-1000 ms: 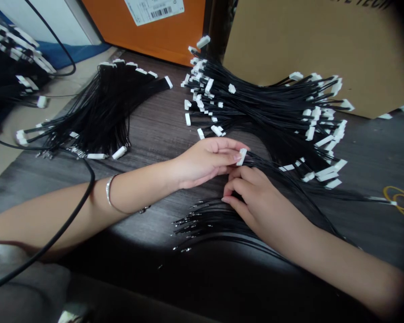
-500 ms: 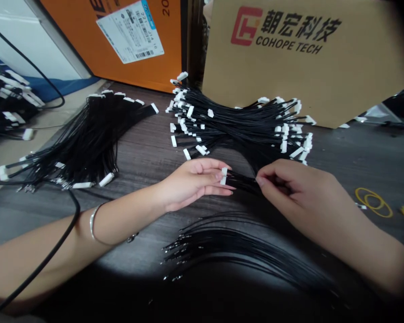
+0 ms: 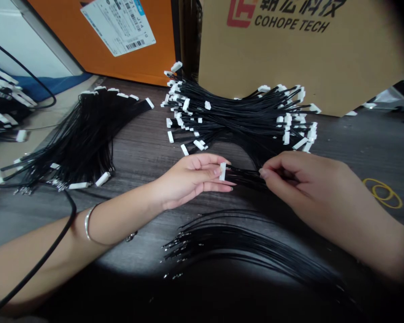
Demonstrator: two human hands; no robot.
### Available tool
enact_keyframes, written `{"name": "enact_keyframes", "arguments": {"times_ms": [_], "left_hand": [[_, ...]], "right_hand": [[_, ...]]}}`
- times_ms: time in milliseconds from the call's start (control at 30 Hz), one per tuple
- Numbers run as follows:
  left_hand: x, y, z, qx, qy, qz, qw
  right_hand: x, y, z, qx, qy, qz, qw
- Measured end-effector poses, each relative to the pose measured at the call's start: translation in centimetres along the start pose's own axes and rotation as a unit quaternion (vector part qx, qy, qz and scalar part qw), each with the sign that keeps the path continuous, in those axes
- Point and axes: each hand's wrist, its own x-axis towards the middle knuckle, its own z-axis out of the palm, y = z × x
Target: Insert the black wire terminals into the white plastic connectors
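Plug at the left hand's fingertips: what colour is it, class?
The plug is white, shown best in the head view.

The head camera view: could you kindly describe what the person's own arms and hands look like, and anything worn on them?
Both arms are bare, with no sleeves, and neither the left hand nor the right hand wears a glove. The left wrist wears a thin silver-coloured bangle with a small dangling charm. A thin black cable crosses the left forearm.
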Motion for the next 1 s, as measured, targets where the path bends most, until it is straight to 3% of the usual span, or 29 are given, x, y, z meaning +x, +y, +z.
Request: {"name": "enact_keyframes", "arguments": {"times_ms": [567,1000], "left_hand": [[-0.2,0.1,0.4,0.027,-0.001,0.002,1.0],[-0.2,0.2,0.5,0.035,0.005,-0.013,0.999]], "right_hand": [[-0.1,-0.2,0.9,0.033,-0.059,0.018,0.998],[-0.1,-0.1,1.4,0.018,-0.021,-0.023,0.999]]}}
